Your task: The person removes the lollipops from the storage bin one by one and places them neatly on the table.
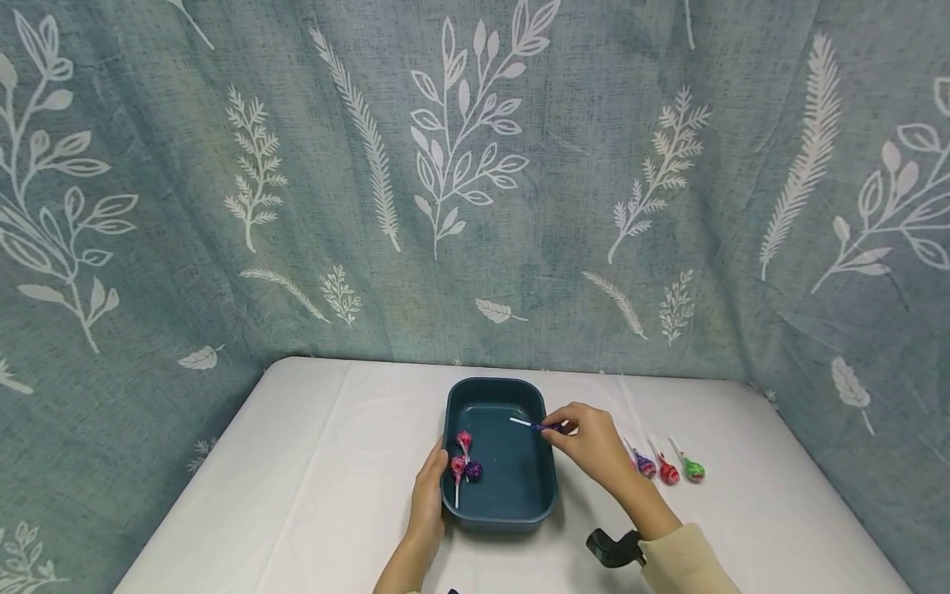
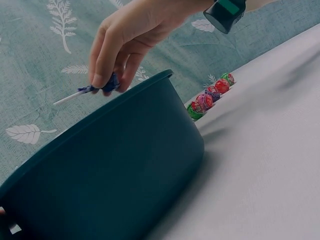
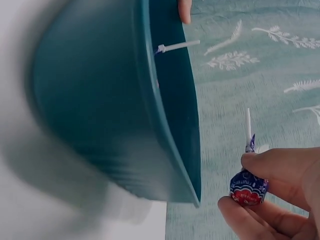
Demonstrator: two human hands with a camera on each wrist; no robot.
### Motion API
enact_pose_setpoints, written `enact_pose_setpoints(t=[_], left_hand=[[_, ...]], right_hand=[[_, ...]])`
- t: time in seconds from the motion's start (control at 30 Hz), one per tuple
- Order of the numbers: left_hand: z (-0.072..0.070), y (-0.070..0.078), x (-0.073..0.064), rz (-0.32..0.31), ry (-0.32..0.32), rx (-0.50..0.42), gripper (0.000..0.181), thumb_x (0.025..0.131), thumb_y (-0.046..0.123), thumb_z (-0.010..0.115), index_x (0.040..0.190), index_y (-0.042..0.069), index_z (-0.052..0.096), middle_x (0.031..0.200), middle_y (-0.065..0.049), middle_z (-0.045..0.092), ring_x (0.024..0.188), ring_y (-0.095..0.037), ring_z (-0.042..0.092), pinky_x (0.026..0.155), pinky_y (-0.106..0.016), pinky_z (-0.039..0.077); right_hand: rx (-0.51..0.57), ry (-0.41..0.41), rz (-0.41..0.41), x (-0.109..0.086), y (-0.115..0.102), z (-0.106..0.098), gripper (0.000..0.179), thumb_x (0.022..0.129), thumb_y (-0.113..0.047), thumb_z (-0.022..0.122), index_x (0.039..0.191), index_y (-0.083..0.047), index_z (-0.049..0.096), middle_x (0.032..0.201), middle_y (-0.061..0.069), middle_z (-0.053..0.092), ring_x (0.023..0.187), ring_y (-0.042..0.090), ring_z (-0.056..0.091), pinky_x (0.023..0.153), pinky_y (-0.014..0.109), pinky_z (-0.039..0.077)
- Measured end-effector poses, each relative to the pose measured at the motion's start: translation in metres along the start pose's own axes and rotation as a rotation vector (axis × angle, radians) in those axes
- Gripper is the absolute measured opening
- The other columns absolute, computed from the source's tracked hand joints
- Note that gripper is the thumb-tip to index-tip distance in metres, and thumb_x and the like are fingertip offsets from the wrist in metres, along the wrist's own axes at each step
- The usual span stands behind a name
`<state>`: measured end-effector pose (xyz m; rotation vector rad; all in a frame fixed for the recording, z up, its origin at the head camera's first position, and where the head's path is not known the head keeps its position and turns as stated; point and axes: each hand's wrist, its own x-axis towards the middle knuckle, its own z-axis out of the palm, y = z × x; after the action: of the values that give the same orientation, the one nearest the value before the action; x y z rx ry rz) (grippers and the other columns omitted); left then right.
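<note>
My right hand (image 1: 590, 441) pinches a purple-wrapped lollipop (image 3: 248, 187) by its wrapped head, over the right rim of a dark teal bin (image 1: 512, 487). The lollipop's white stick points left, over the inside of the bin. My left hand (image 1: 428, 491) rests against the bin's left side, fingertips at the rim. Inside the bin, along its left side, lie two pink lollipops (image 1: 458, 467) and a purple lollipop (image 1: 473, 471). To the right of the bin, several lollipops lie in a row, among them a red lollipop (image 1: 669, 473) and a green lollipop (image 1: 693, 471).
A white cloth (image 1: 334, 462) covers the table. Behind it and at both sides hangs a teal curtain (image 1: 519, 289) with white leaf prints. A black wrist device (image 1: 614, 548) sticks out from the right forearm above the table.
</note>
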<state>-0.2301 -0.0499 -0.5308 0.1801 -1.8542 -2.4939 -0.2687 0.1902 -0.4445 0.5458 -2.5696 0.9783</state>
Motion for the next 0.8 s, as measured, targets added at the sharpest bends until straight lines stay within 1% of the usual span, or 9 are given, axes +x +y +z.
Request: enact_pose_setpoints(t=[0.17,0.23,0.37,0.47,0.53,0.73,0.8], left_hand=[[0.000,0.000,0.001,0.007,-0.002,-0.011,0.054,0.103,0.032,0.039,0.149,0.003,0.034,0.156,-0.016,0.025,0.145,-0.036,0.010,0.115,-0.053,0.006],[-0.001,0.000,0.001,0.007,-0.002,-0.016,0.054,0.103,0.032,0.040,0.149,0.003,0.035,0.156,-0.016,0.026,0.145,-0.035,0.011,0.115,-0.053,0.007],[0.000,-0.001,0.001,0.004,0.002,-0.013,0.054,0.103,0.033,0.040,0.149,0.003,0.035,0.156,-0.015,0.026,0.145,-0.035,0.011,0.115,-0.053,0.007],[0.000,-0.001,0.001,0.005,0.000,-0.010,0.054,0.103,0.033,0.040,0.149,0.003,0.035,0.156,-0.015,0.026,0.145,-0.035,0.011,0.115,-0.053,0.006],[-0.001,-0.001,0.001,0.005,-0.005,-0.010,0.054,0.103,0.033,0.040,0.149,0.004,0.035,0.156,-0.015,0.026,0.145,-0.035,0.010,0.115,-0.053,0.006],[-0.001,0.000,0.002,0.009,-0.002,-0.007,0.054,0.104,0.033,0.039,0.149,0.004,0.034,0.156,-0.016,0.025,0.145,-0.036,0.010,0.115,-0.052,0.006],[-0.001,0.000,0.002,0.010,0.002,-0.007,0.054,0.104,0.032,0.039,0.149,0.003,0.034,0.156,-0.016,0.025,0.145,-0.037,0.010,0.115,-0.052,0.006]], right_hand=[[-0.018,0.018,0.047,-0.002,0.010,-0.009,0.009,0.079,-0.008,0.079,0.084,-0.014,0.075,0.082,-0.004,0.068,0.073,0.014,0.063,0.057,0.026,0.050],[-0.031,0.025,0.073,-0.003,0.014,-0.014,0.008,0.079,-0.008,0.079,0.084,-0.014,0.075,0.083,-0.004,0.068,0.073,0.015,0.063,0.058,0.028,0.050],[-0.059,0.037,0.126,-0.007,0.022,-0.025,0.006,0.080,-0.011,0.078,0.084,-0.014,0.075,0.085,-0.002,0.068,0.073,0.015,0.061,0.057,0.029,0.049],[-0.073,0.047,0.162,-0.011,0.030,-0.033,0.004,0.082,-0.012,0.077,0.085,-0.012,0.075,0.084,0.000,0.067,0.069,0.014,0.059,0.052,0.028,0.047],[-0.080,0.062,0.177,-0.014,0.036,-0.039,0.004,0.082,-0.011,0.076,0.085,-0.012,0.074,0.083,0.001,0.067,0.066,0.014,0.058,0.051,0.028,0.046],[-0.129,0.128,0.222,-0.025,0.053,-0.056,0.007,0.084,-0.013,0.075,0.088,-0.008,0.075,0.077,0.003,0.067,0.060,0.013,0.056,0.048,0.028,0.044],[-0.123,0.135,0.267,-0.030,0.058,-0.060,0.011,0.085,-0.015,0.073,0.091,-0.006,0.074,0.072,0.003,0.066,0.054,0.014,0.055,0.044,0.028,0.044]])
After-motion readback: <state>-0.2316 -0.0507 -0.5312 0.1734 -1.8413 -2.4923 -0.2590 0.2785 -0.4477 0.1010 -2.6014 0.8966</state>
